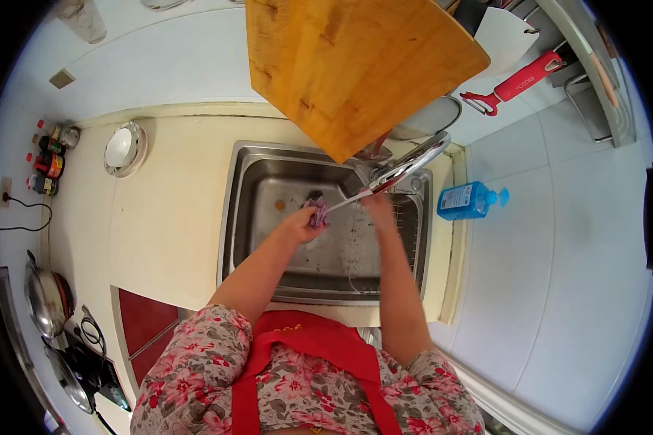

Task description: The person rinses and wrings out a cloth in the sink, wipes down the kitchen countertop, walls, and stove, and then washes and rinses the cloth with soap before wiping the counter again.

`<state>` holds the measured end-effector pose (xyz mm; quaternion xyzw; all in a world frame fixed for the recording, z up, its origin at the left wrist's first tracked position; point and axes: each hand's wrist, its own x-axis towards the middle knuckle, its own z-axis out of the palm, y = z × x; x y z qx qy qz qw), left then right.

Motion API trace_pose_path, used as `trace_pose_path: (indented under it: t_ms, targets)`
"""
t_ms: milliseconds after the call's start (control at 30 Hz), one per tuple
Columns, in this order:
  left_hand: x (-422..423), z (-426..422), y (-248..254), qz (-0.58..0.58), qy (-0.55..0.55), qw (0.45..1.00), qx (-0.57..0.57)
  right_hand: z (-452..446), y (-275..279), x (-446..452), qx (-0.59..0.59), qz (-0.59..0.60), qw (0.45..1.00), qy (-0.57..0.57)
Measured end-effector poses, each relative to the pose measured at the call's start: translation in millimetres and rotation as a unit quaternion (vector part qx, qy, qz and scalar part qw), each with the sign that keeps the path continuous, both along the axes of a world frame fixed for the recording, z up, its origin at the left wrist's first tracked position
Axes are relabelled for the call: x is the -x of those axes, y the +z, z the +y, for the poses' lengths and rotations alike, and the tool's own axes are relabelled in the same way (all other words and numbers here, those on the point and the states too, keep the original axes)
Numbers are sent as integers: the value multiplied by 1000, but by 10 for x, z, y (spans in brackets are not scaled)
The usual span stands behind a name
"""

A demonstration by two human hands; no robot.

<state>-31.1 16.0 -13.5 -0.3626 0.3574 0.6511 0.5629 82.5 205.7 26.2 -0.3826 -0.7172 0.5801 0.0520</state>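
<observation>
Over the steel sink [257, 270], my left hand [302, 226] is closed round a crumpled purple cloth [318, 214]. A thin stream of water runs from the chrome faucet [411, 162] down toward the cloth. My right hand [376, 206] is up by the faucet's spout, partly hidden by it and blurred, so its fingers cannot be made out. Dark and orange scraps lie in the basin. A wire rack [406, 250] stands at the sink's right side, behind my right forearm.
A large wooden board [355, 65] hangs over the sink's back edge. Right of the sink is a blue soap bottle [463, 201]; a red peeler [519, 82] hangs above. Stacked bowls [122, 148], sauce bottles [49, 164] and a lidded pan [45, 293] are at the left.
</observation>
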Motion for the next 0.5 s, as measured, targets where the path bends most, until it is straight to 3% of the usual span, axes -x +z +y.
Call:
trace_pose_path:
  t_ms: [67, 133, 233, 300, 367, 433, 500]
  targets:
    - [-28, -72, -301, 30, -48, 986, -158, -633, -314, 42, -8, 94, 994, 47]
    - [-158, -61, -194, 44, -11, 993, -109, -1014, -383, 113, 167, 51, 984, 17]
    - [-269, -63, -25, 91, 30, 995, -30, -1376, -521, 195, 239, 133, 961, -46]
    - [-317, -97, 196, 124, 39, 992, -1, -1479, -595, 211, 205, 127, 968, -62]
    - [-370, -154, 632, 169, -51, 976, 130, -1506, -710, 210, 170, 121, 975, -77]
    - [-454, -163, 434, 191, -45, 972, 131, -1454, -760, 184, 62, 123, 990, 4]
    - [-504, -175, 228, 214, -40, 967, 131, -1545, -426, 159, 53, 132, 990, -18]
